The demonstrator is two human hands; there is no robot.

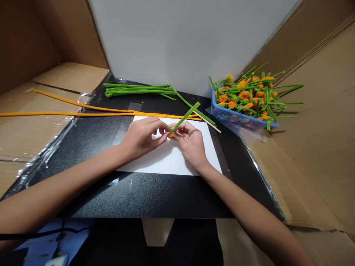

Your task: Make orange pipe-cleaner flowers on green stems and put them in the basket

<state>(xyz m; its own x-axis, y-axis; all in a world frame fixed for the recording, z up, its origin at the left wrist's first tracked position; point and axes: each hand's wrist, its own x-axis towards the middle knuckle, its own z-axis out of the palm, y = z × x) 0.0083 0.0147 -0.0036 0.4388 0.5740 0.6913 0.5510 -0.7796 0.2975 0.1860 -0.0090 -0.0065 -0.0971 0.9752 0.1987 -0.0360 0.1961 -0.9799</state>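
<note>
Between my two hands, above a white sheet [155,162], is a small orange and green pipe-cleaner piece [171,135]. Its green stem [186,116] sticks up to the right. My left hand [142,136] pinches the piece from the left with thumb and forefinger. From the right, my right hand [192,142] closes its thumb and fingers on the same piece; some of its fingertips are hidden. Behind the sheet lie long orange pipe cleaners [105,109], and farther back a bundle of green ones [135,89].
A blue basket [241,120] at the back right holds several orange and green pieces, with stems jutting over its rim. A thin wooden stick [208,122] and green pipe cleaners lie near it. Cardboard walls [318,122] flank the black table [155,195].
</note>
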